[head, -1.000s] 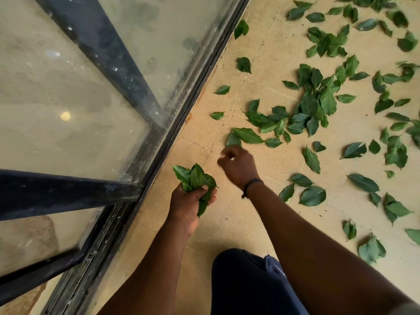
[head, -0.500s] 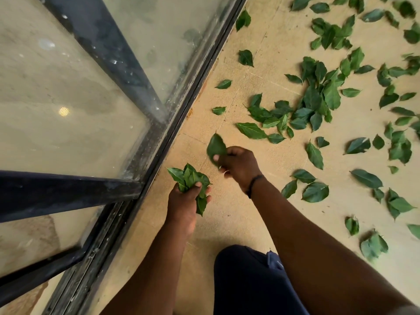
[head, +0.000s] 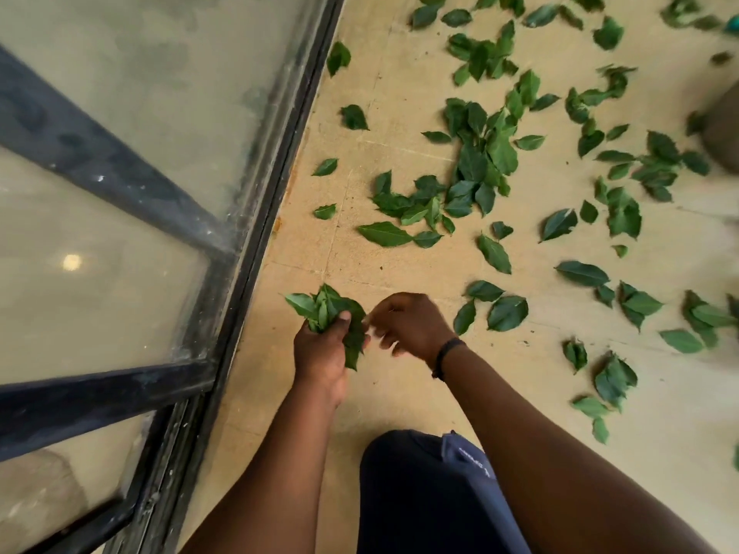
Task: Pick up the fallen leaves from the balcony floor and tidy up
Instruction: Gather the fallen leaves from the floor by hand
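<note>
- Head view, nearest: dark blue trouser knee [head: 424, 489] at the bottom edge, between two bare forearms.
- Left hand [head: 320, 353] above the tan balcony floor [head: 400, 385], just beside the door frame; fingers [head: 344, 319] clamped on a bunch of leaves [head: 330, 307], thumb pressed over the front, leaf tips fanning upward and one hanging down at the right.
- Right hand [head: 408, 323] just right of the bunch, fingertips at its edge, fingers loosely curled and slightly apart; cannot tell whether a leaf is pinched between them. Black wristband [head: 446, 355] on that wrist.
- Pair of loose leaves [head: 506, 311] flat on the floor just right of the right hand.
- Farther right, small clumps [head: 614, 379] near the right edge.
- Ahead of the hands, one long leaf [head: 384, 233] lying alone, and behind it a dense cluster [head: 480, 165] of overlapping leaves.
- Two single small leaves [head: 324, 211] near the door track.
- Farthest: many more scattered leaves [head: 480, 54] across the top and right of the floor.
- Left side: glass door [head: 120, 193] with dusty panes and a dark metal frame [head: 248, 249] running diagonally along the floor edge.
</note>
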